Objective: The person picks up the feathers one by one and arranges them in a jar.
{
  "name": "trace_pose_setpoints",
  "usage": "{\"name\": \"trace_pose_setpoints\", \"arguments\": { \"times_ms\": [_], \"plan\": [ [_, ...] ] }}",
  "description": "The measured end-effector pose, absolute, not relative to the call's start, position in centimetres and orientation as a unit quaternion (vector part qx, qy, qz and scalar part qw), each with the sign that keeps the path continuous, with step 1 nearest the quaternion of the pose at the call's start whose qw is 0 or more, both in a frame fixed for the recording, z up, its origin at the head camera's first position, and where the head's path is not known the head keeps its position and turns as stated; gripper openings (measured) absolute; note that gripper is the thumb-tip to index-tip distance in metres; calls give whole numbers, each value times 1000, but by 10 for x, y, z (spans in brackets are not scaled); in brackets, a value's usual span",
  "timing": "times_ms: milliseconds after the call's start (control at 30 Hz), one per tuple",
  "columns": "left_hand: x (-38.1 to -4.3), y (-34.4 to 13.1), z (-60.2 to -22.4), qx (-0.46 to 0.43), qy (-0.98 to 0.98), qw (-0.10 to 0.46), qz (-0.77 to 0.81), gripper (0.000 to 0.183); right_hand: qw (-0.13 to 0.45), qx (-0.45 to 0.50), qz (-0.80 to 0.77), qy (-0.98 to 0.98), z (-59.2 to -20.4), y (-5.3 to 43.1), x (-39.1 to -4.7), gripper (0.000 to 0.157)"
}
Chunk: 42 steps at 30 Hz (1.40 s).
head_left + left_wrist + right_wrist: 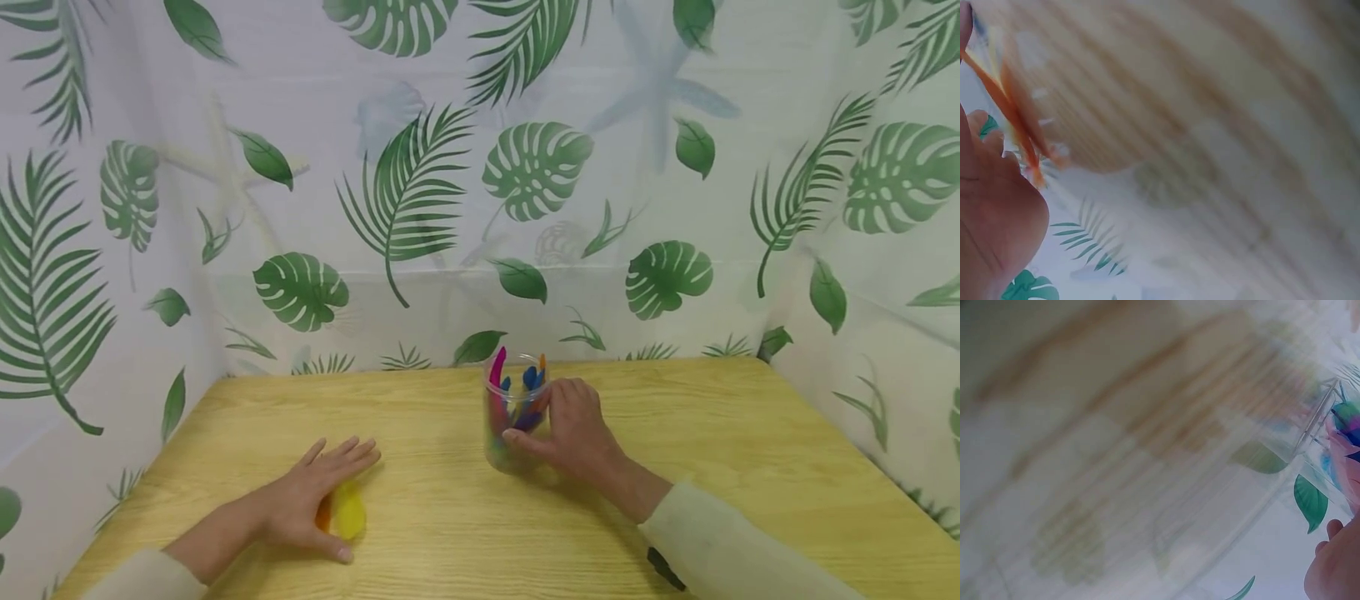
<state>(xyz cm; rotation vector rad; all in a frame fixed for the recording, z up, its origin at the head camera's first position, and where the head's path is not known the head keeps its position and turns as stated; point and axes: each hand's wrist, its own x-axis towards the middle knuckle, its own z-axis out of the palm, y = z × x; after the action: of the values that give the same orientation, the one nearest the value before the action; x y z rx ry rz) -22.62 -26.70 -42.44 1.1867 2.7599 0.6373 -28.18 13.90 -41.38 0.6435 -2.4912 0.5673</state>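
Observation:
My right hand (581,425) grips the side of a clear plastic cup (491,446) that stands upright towards the back of the table. Inside the cup are several slim coloured pieces, among them a magenta piece (497,367) and a blue piece (530,377) poking up near the rim. My left hand (307,500) is spread low over the table at the left, fingers straight and thumb apart. A yellow rounded piece (349,510) and an orange piece (323,514) show beneath its palm, between thumb and fingers. The left wrist view has the orange piece (1007,100) blurred beside the hand.
The light wooden table (435,542) reaches back to a white cloth (450,325) printed with green leaves, which encloses the back and both sides. Pale sleeves cover both forearms, and a dark band (664,570) shows under the right sleeve.

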Motion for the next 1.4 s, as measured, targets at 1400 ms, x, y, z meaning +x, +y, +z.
{"name": "trace_pose_setpoints", "arguments": {
  "times_ms": [1400],
  "plan": [
    [-246, -245, -403, 328, 921, -3, 212, 45, 246, 233, 204, -919, -417, 139, -285, 56]
  ]
}}
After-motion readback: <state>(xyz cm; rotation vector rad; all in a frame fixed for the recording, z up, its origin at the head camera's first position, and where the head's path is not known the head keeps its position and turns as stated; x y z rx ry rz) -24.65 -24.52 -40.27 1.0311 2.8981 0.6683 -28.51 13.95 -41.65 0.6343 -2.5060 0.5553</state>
